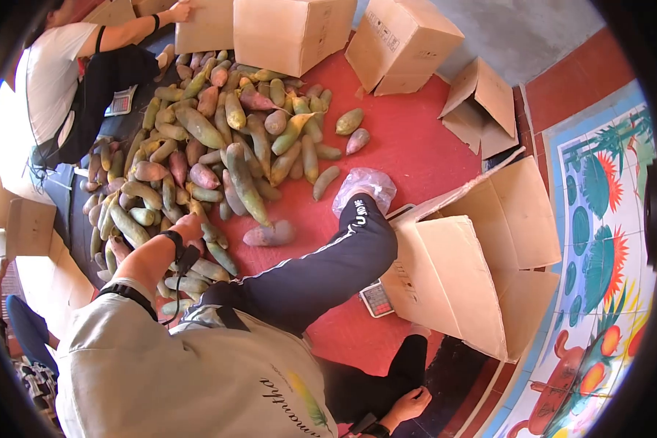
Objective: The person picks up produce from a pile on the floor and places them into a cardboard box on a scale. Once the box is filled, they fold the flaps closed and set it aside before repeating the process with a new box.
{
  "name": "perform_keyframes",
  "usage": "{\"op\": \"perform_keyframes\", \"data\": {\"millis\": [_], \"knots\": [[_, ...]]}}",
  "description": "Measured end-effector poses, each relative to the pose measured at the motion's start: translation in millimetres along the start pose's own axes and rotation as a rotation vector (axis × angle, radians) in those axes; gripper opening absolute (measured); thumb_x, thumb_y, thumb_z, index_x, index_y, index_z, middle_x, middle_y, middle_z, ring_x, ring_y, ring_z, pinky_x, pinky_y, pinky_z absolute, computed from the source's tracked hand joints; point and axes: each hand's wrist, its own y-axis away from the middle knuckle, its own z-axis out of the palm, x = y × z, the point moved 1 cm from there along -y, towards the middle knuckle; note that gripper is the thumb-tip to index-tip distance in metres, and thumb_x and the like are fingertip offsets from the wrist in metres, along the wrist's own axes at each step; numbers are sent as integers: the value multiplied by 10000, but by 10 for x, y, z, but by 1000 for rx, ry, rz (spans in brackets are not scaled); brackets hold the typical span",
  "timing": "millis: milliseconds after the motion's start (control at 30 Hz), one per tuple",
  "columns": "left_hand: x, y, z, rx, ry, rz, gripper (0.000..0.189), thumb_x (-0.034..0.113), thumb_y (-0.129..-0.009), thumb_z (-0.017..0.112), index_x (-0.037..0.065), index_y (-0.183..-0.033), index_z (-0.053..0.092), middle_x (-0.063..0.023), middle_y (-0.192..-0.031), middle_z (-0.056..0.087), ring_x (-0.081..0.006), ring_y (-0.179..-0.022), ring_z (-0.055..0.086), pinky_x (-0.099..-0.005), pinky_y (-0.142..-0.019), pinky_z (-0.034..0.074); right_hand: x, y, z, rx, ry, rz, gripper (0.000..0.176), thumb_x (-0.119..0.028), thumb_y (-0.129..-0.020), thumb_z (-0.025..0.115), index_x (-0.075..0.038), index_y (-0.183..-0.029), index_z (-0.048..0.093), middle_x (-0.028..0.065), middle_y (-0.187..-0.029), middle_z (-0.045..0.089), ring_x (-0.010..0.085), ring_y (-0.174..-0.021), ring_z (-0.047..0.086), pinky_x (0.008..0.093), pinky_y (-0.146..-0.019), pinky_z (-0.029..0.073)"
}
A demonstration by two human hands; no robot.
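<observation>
My left hand (190, 228) reaches down into a large pile of long green and reddish roots (198, 128). Its fingers are closed against the pile beside a green root; what they hold is too small to tell. Near my folded leg at the lower right, my right hand (412, 403) hangs with its fingers curled together and nothing visible in them. A pinkish root (269, 233) lies loose just right of the pile.
An open cardboard box (445, 274) stands at the right on a scale (377, 301). More boxes (401, 44) line the far side. Another person (66, 80) sits at the upper left beside a second scale (120, 101), one hand on a box. My leg stretches across the red floor (416, 153).
</observation>
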Motion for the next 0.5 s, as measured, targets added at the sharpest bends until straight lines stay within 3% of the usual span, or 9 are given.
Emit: {"op": "perform_keyframes", "data": {"millis": [67, 100, 133, 233, 333, 367, 400, 500], "knots": [[257, 64, -77, 1, -15, -200, 381, 165, -651, 702, 84, -1019, 640, -107, -1172, 526, -266, -1110, 519, -421, -884, 447, 48, 7, 38, -9, 4, -15, 83, -62, -814, 526, 4, -838, 569, 143, -807, 548, 328, -755, 568, 402, -647, 461], [365, 146, -157, -26, -151, -77, 530, 209, -629, 734, 114, -1127, 578, -84, -1225, 480, -273, -1200, 426, -484, -947, 377, 43, -9, 40, -18, 0, -23, 81, -61, -811, 525, 2, -834, 570, 142, -808, 548, 327, -757, 566, 403, -650, 461], [400, 151, -165, -30, -142, -68, 530, 209, -629, 734, 114, -1127, 578, -84, -1225, 480, -273, -1200, 426, -484, -947, 377, 41, -23, 43, -14, 12, -27, 81, -61, -811, 525, 2, -834, 570, 142, -808, 548, 327, -757, 566, 403, -650, 461], [401, 1, 33, -119, -312, 19, 789, 259, -583, 780, 152, -1282, 431, -77, -1281, 432, -307, -1292, 289, -523, -1039, 245, -39, -58, 20, -26, 6, -3, 78, -41, -759, 538, 9, -803, 577, 154, -778, 556, 343, -721, 562, 429, -633, 459], [419, -57, 119, -109, -406, 33, 724, 284, -649, 736, 160, -1294, 433, -91, -1320, 410, -310, -1317, 262, -528, -1058, 209, -41, -75, 27, -42, 24, -8, 75, -40, -753, 540, 7, -795, 580, 152, -776, 555, 344, -721, 562, 429, -625, 458], [404, -89, 181, -87, -378, 32, 615, 286, -730, 654, 163, -1295, 445, -104, -1347, 390, -313, -1339, 229, -533, -1069, 182, -69, -87, 13, -50, 40, -8, 70, -35, -750, 538, 4, -787, 583, 147, -776, 555, 343, -718, 564, 424, -618, 461], [396, -111, 232, -40, -379, 50, 446, 270, -780, 583, 164, -1212, 543, -105, -1320, 413, -303, -1305, 286, -533, -1063, 193, -83, -106, 11, -42, 48, -9, 70, -35, -750, 538, 4, -787, 583, 147, -776, 555, 343, -718, 564, 424, -618, 461], [416, -229, 294, -146, -488, 44, 352, 263, -777, 585, 175, -1116, 622, -80, -1265, 467, -278, -1243, 356, -529, -1058, 201, -90, -111, 18, -55, 46, -5, 68, -30, -750, 536, -3, -784, 588, 143, -768, 557, 343, -713, 566, 423, -614, 463]]}}
